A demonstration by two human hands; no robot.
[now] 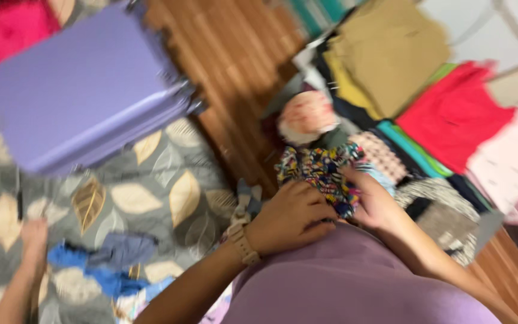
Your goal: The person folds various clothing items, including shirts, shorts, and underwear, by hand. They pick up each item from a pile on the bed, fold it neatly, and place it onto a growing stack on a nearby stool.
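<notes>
The picture is blurred. My left hand [289, 217], with a beige watch [244, 243] on its wrist, is curled over the near edge of a multicoloured patterned cloth [316, 169]. My right hand [374, 201] grips the same cloth from its right side. The cloth is bunched up just in front of my purple shirt [343, 282]. Behind it lies a rolled pink-and-white cloth [306, 115].
A lilac hard-shell suitcase [85, 90] lies at the upper left on a grey leaf-patterned rug [169, 180]. Folded clothes in tan [391, 54], red [457, 114], pink and teal are spread out on the right over a wooden floor [235, 54]. A blue garment [109, 258] and a bare foot [34, 240] are at the lower left.
</notes>
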